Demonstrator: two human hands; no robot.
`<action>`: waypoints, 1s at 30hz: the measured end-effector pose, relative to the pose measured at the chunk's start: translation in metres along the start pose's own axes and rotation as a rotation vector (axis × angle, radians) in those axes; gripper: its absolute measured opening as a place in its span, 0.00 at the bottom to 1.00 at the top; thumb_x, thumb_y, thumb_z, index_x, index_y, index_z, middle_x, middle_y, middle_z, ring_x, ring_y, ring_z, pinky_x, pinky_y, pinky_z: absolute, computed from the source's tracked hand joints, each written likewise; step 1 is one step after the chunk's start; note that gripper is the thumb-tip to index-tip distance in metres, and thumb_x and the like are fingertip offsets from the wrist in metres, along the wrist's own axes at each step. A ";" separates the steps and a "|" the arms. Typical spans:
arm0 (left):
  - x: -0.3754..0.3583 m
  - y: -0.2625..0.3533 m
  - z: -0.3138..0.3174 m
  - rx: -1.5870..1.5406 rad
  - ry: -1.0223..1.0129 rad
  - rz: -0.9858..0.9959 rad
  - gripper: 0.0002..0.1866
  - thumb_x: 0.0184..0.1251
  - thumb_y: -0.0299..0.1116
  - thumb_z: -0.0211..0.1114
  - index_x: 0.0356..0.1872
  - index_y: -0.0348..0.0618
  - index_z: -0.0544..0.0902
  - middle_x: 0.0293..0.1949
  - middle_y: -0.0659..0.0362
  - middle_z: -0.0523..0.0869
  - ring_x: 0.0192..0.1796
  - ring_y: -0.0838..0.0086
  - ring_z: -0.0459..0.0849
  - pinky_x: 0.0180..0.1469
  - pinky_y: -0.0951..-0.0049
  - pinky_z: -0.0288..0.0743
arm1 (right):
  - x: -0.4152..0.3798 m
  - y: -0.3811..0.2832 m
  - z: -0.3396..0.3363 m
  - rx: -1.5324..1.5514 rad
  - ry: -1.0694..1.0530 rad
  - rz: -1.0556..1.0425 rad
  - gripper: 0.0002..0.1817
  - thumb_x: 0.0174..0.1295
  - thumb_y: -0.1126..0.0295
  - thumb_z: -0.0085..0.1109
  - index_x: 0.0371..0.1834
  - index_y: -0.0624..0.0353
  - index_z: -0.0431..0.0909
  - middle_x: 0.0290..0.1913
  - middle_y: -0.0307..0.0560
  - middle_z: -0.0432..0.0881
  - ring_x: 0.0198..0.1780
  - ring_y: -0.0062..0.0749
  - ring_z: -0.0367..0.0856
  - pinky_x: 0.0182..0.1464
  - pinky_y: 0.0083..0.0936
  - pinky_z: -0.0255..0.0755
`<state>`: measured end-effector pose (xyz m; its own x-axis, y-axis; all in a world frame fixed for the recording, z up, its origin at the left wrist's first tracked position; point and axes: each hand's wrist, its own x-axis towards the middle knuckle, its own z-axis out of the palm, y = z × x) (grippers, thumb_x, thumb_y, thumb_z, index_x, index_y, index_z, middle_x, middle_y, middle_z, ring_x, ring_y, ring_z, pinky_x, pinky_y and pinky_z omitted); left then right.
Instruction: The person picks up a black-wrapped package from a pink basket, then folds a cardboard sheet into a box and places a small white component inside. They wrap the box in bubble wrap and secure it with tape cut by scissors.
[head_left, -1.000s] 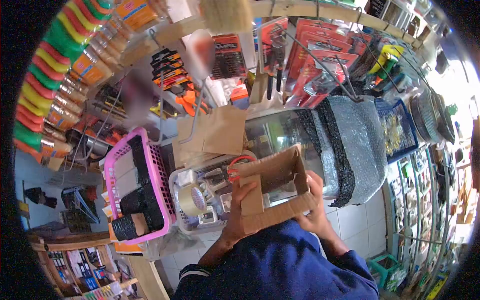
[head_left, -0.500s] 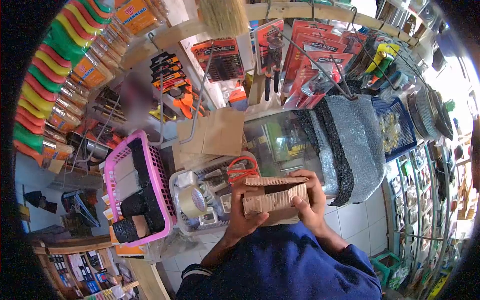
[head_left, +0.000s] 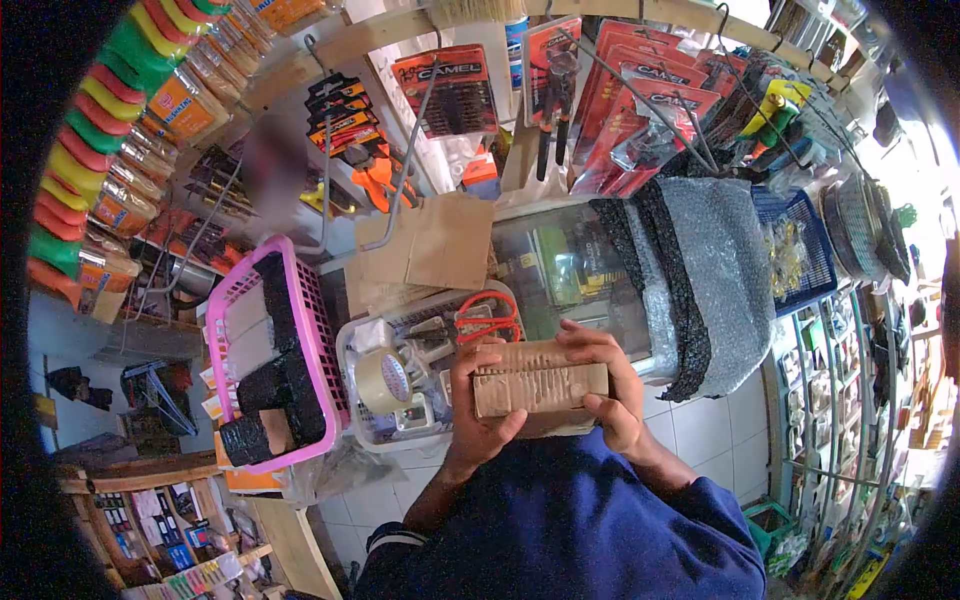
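Note:
A brown corrugated cardboard piece [head_left: 540, 390], folded into a box-like block, is held in front of the body. My left hand [head_left: 478, 405] grips its left end, with the thumb on the near face and the fingers along the top. At the right end my right hand [head_left: 615, 395] holds it the same way, fingers over the top edge. Just beyond the left hand lie red-handled scissors [head_left: 487, 318] and a roll of clear tape [head_left: 383, 382], both in a pale basket [head_left: 352, 405]. Flat cardboard sheets [head_left: 450, 240] rest behind the basket.
A pink basket [head_left: 325, 380] with black-wrapped bundles stands at the left. Behind my hands is a glass case [head_left: 570, 270] with bubble wrap [head_left: 715, 270] over its right side. Metal hooks with packaged tools [head_left: 447, 92] hang above. A blue basket [head_left: 800, 245] sits at the right.
The cardboard's gap at the top has closed, and its ribbed face now shows as one compact block. Both hands have pressed in around it. The camera view has shifted slightly.

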<state>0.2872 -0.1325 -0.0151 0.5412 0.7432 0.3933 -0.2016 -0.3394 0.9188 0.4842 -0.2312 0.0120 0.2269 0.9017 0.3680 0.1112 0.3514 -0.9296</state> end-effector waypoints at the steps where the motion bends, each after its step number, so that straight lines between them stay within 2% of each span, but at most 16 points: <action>1: -0.001 0.003 0.000 -0.025 0.018 -0.031 0.38 0.55 0.32 0.73 0.68 0.42 0.66 0.67 0.45 0.69 0.70 0.56 0.70 0.74 0.51 0.64 | 0.001 -0.003 0.003 0.010 0.018 0.005 0.28 0.62 0.57 0.55 0.59 0.67 0.76 0.68 0.68 0.75 0.78 0.62 0.66 0.79 0.56 0.54; 5: -0.001 0.005 -0.003 -0.058 0.033 -0.043 0.37 0.53 0.32 0.73 0.66 0.43 0.68 0.66 0.45 0.69 0.71 0.56 0.70 0.74 0.51 0.64 | 0.005 -0.016 0.005 -0.066 0.038 0.034 0.26 0.64 0.56 0.55 0.55 0.69 0.78 0.67 0.70 0.77 0.78 0.66 0.67 0.78 0.59 0.58; 8: -0.007 -0.001 -0.005 0.045 0.096 -0.009 0.36 0.53 0.34 0.74 0.65 0.43 0.69 0.66 0.43 0.70 0.70 0.55 0.71 0.73 0.51 0.65 | 0.009 -0.024 -0.006 -0.342 -0.012 -0.055 0.26 0.65 0.57 0.62 0.61 0.64 0.82 0.70 0.67 0.77 0.77 0.67 0.70 0.76 0.55 0.64; 11: 0.004 0.005 -0.008 0.111 0.056 0.150 0.37 0.54 0.37 0.76 0.65 0.44 0.69 0.66 0.42 0.70 0.69 0.51 0.72 0.72 0.48 0.68 | 0.011 -0.027 -0.017 -0.591 -0.096 -0.102 0.29 0.61 0.60 0.70 0.65 0.60 0.83 0.72 0.63 0.77 0.73 0.65 0.75 0.73 0.51 0.71; 14: 0.008 0.007 -0.011 0.178 0.058 0.243 0.38 0.54 0.41 0.79 0.65 0.47 0.70 0.65 0.41 0.71 0.68 0.48 0.73 0.69 0.45 0.71 | 0.014 -0.029 -0.025 -0.605 -0.171 -0.135 0.34 0.57 0.58 0.76 0.68 0.56 0.82 0.73 0.61 0.77 0.69 0.61 0.80 0.71 0.50 0.74; 17: 0.013 0.012 -0.015 0.312 0.034 0.309 0.40 0.58 0.53 0.79 0.67 0.53 0.69 0.65 0.40 0.71 0.66 0.50 0.73 0.69 0.44 0.69 | 0.017 -0.040 -0.026 -0.564 -0.220 -0.139 0.36 0.54 0.54 0.79 0.67 0.55 0.82 0.74 0.61 0.75 0.71 0.61 0.77 0.73 0.50 0.72; 20: 0.013 0.013 -0.023 0.286 0.009 0.301 0.37 0.53 0.45 0.82 0.63 0.51 0.73 0.67 0.42 0.68 0.69 0.46 0.73 0.68 0.43 0.72 | 0.019 -0.036 -0.023 -0.580 -0.259 -0.202 0.37 0.51 0.55 0.82 0.65 0.55 0.81 0.74 0.61 0.73 0.74 0.62 0.74 0.73 0.52 0.71; 23: 0.019 0.019 -0.023 0.291 -0.007 0.364 0.39 0.50 0.47 0.85 0.63 0.52 0.75 0.68 0.43 0.66 0.70 0.45 0.71 0.70 0.42 0.72 | 0.018 -0.035 -0.021 -0.523 -0.227 -0.178 0.37 0.48 0.58 0.86 0.63 0.53 0.81 0.73 0.61 0.71 0.76 0.62 0.70 0.74 0.53 0.70; 26: 0.022 0.036 -0.025 0.449 -0.132 0.344 0.43 0.46 0.49 0.90 0.63 0.54 0.76 0.69 0.44 0.66 0.72 0.44 0.69 0.70 0.42 0.73 | 0.018 -0.030 -0.018 -0.399 -0.156 -0.185 0.35 0.44 0.62 0.87 0.59 0.53 0.82 0.71 0.60 0.71 0.75 0.61 0.70 0.74 0.53 0.70; 30: 0.022 0.035 -0.020 0.412 -0.062 0.357 0.43 0.43 0.50 0.91 0.62 0.57 0.78 0.69 0.45 0.65 0.73 0.45 0.68 0.69 0.44 0.76 | 0.020 -0.028 -0.021 -0.384 -0.149 -0.249 0.32 0.43 0.63 0.88 0.54 0.52 0.84 0.68 0.57 0.72 0.74 0.64 0.72 0.73 0.54 0.72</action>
<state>0.2758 -0.1170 0.0263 0.5472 0.5098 0.6639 -0.0513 -0.7712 0.6345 0.5058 -0.2280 0.0455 0.0104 0.8380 0.5456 0.5003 0.4681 -0.7284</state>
